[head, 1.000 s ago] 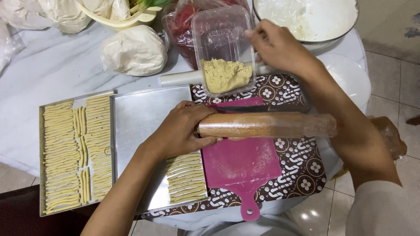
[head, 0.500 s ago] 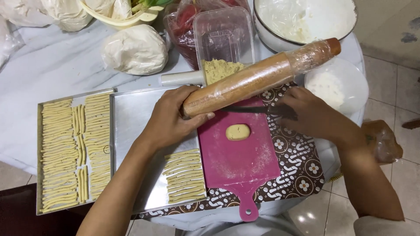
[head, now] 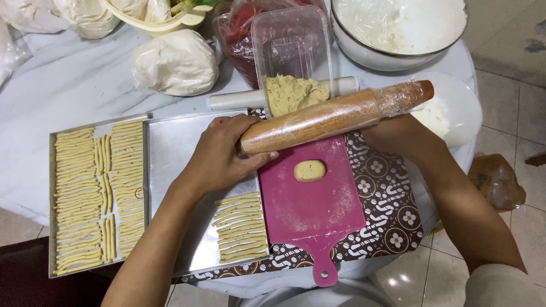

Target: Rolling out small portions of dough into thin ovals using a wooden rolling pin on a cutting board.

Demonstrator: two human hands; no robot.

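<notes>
My left hand grips the left end of a wooden rolling pin wrapped in clear film, held tilted above the table. My right hand meets the pin from below near its right part, fingers curled behind it. Under the pin lies a pink cutting board dusted with flour. A small oval lump of yellow dough rests on the board.
A metal tray left of the board holds a row of dough strips; a second tray is packed with strips. Behind are a clear tub of dough, a white roller, a large bowl, a flour dish and a white bag.
The right hand left the tub, set a dough lump on the board, then rose to the pin. The left hand lifted and tilted the pin, now lowering it towards level.
</notes>
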